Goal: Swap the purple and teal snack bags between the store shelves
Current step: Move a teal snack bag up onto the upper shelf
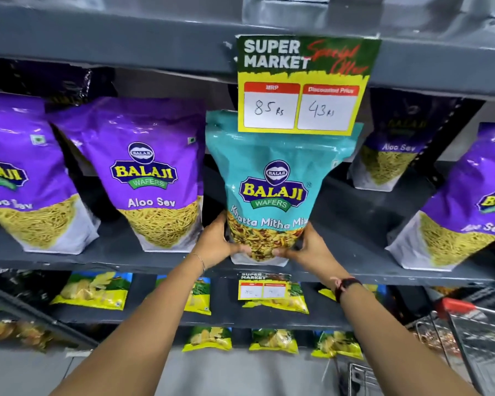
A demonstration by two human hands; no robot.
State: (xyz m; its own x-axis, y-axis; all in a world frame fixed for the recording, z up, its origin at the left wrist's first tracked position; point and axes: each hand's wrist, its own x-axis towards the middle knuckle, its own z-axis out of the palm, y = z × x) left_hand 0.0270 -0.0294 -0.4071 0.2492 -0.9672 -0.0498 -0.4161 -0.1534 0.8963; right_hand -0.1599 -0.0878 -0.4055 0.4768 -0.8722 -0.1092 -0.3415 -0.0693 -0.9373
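Note:
A teal snack bag stands upright at the front of the grey shelf, in the middle of the view. My left hand grips its lower left corner and my right hand grips its lower right corner. Purple snack bags stand on the same shelf: one just left of the teal bag, another at the far left, one at the far right, and one further back in shadow.
A yellow and green price sign hangs from the shelf above, overlapping the teal bag's top. Yellow chip packets fill the lower shelves. A shopping cart with a red handle stands at the lower right.

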